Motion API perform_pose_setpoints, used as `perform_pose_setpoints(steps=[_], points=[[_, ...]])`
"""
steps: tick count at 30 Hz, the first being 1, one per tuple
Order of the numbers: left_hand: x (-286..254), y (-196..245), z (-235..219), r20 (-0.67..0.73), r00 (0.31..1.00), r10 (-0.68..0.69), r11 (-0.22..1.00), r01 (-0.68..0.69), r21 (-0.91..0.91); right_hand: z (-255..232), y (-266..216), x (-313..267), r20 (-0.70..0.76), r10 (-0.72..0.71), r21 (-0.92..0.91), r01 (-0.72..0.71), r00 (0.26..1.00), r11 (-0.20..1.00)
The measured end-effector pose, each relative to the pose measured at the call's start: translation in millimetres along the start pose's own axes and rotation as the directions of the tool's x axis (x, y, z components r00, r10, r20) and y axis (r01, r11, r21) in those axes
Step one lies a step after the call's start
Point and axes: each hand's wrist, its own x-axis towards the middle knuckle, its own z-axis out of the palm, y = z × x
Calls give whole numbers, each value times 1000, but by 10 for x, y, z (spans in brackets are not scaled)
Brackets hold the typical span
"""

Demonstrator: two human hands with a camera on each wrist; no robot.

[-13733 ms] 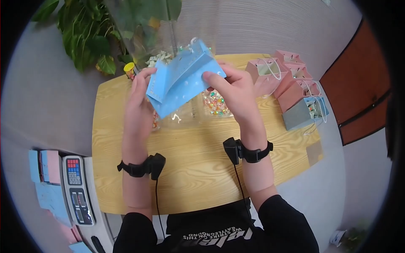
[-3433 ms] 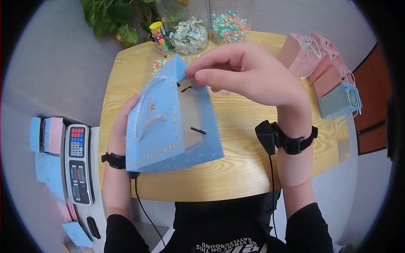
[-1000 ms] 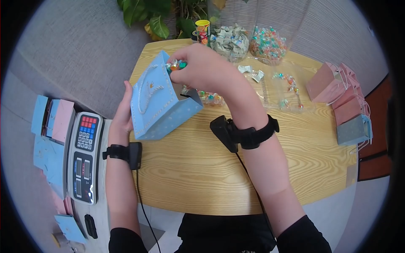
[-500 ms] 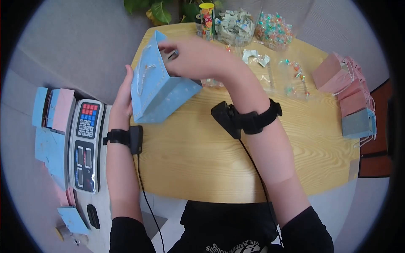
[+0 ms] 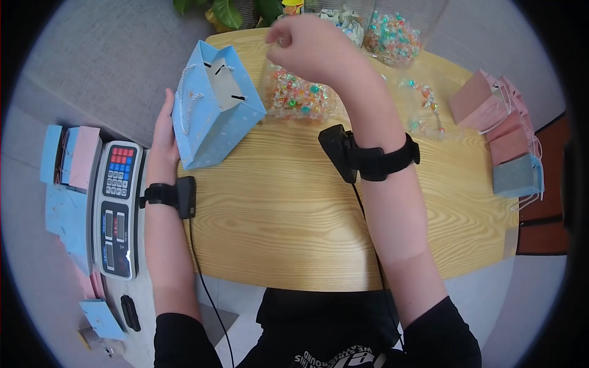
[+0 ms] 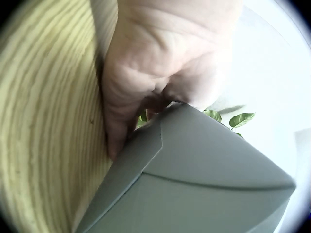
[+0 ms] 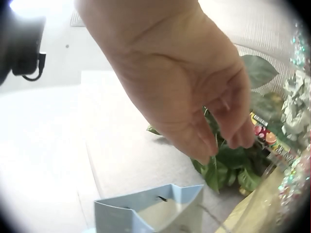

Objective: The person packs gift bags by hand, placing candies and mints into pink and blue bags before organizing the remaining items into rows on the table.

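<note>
A light blue paper bag (image 5: 211,132) with white rope handles is tilted above the table's left part, its mouth showing. My left hand (image 5: 163,136) grips its lower left side, thumb pointing up; in the left wrist view the hand (image 6: 165,58) is against the bag's (image 6: 214,153) folded end, some fingertips hidden. Up and to the right of the bag, my right hand (image 5: 319,52) is in the air with bent, loose fingers. The right wrist view shows that hand (image 7: 180,82) with nothing visible in its fingers, above the bag (image 7: 114,213).
A clear container of wrapped candies (image 5: 300,95) lies right of the bag. Behind stand a jar of colourful candies (image 5: 394,38) and a yellow-lidded tube (image 5: 292,6). Pink bags (image 5: 481,101) and a grey-blue bag (image 5: 514,178) stand right; a scale (image 5: 116,211) is left.
My right hand carried candies to the bag's mouth, reached in, and is now out, up and to the right, without visible candies. The bag has shifted slightly left in view.
</note>
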Motion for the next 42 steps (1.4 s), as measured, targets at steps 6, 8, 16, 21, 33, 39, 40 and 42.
perform_pose_setpoints(steps=[6,8,16,21,33,39,40,42], points=[[-32,-4,84,-51,999,16,999,-14,40,293,130,-71,236,303,-495,-154,923,855],[-37,-2,70,-43,999,12,999,-9,50,291,97,-94,256,305,-535,-128,917,835],[-19,-6,26,9,1000,0,999,0,35,367,136,-107,457,372,-378,-202,808,903],[-54,-5,130,-33,999,15,998,-13,55,491,231,-125,380,348,-413,-179,857,893],[-18,-31,49,-18,1000,24,998,-23,63,498,398,-33,320,304,-268,-223,897,937],[-89,-20,158,-25,999,30,994,-27,103,229,381,13,238,268,-118,-246,933,962],[-88,-19,146,-26,999,30,994,-27,103,204,383,9,199,247,-110,-229,948,967],[-81,-15,114,22,1000,19,993,-22,116,207,438,7,141,204,-96,-192,969,977]])
